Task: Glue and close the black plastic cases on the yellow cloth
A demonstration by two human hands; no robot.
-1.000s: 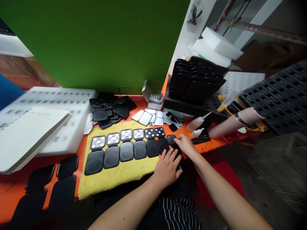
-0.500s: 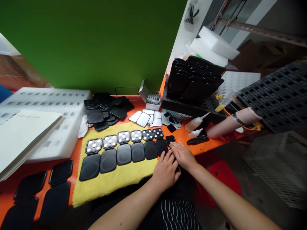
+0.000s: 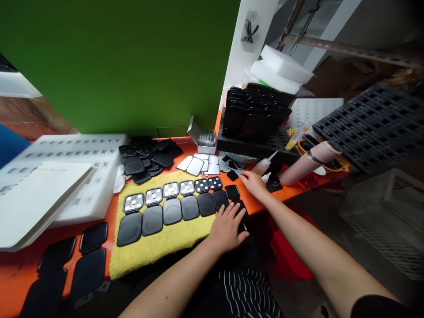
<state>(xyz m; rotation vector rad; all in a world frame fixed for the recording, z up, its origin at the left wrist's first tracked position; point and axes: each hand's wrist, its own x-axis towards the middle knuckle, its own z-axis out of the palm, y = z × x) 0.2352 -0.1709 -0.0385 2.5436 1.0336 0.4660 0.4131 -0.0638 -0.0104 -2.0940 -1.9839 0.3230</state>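
Note:
Several opened black compact cases lie in a row on a yellow cloth, their silver or dotted upper halves toward the back. My left hand rests flat with fingers spread on the rightmost black case at the table's front edge. My right hand reaches further back, fingers stretched toward small black pieces and silver mirror plates on the orange table. Nothing shows in either hand.
A pile of black case halves lies behind the cloth, and more black lids at the front left. White foam trays sit left. A rack of black cases, glue bottles, a pink cylinder and a black crate stand right.
My right hand has left the rightmost case and moved back toward the small black pieces. My left hand stays on the case. The view has shifted slightly.

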